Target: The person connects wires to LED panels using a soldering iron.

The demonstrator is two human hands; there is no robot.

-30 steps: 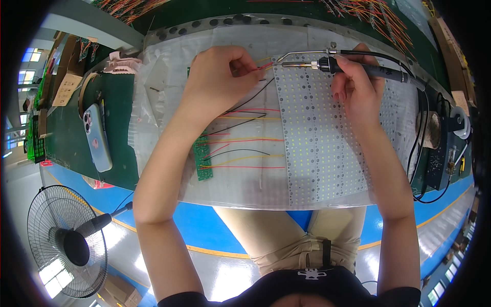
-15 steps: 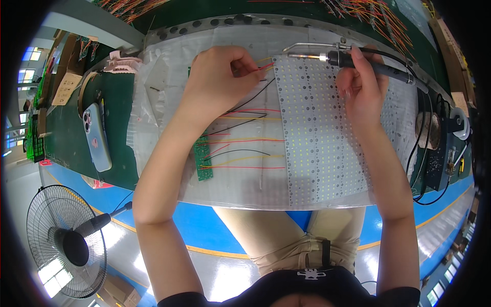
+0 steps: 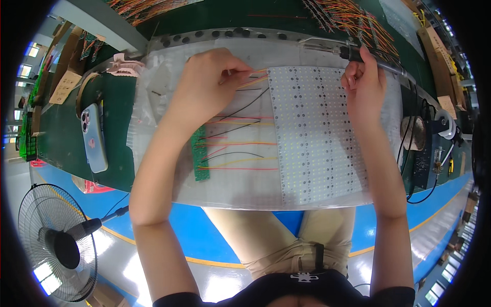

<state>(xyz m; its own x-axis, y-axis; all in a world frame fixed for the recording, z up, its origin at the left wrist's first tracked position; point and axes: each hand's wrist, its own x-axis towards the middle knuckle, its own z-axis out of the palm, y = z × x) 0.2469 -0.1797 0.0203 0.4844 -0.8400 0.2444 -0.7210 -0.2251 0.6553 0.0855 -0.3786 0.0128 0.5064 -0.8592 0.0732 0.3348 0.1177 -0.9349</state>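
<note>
A white LED panel [image 3: 317, 133], dotted with rows of small chips, lies on the covered bench top. My left hand [image 3: 212, 79] is closed in a pinch on thin wires [image 3: 259, 75] at the panel's upper left corner. Its fingertips hide the held ends. Up past the panel's far edge, my right hand [image 3: 364, 84] grips a soldering iron [image 3: 352, 53], its metal tip pointing left and off the panel. Left of the panel, a green circuit board [image 3: 200, 158] is partly under my left forearm. Red, yellow and black wires [image 3: 240, 144] stretch from it toward the panel's left edge.
A phone [image 3: 94, 138] lies at the left on the green mat. Bundles of orange wires [image 3: 353, 25] are heaped at the back. To the right stand a soldering station [image 3: 427, 158] and a round pad [image 3: 413, 133], with black cables nearby. A fan [image 3: 61, 245] stands at lower left.
The soldering iron has moved away from the panel's upper left corner, to beyond its far edge. My left hand keeps its pinch on the wires. The whole view has shifted slightly.
</note>
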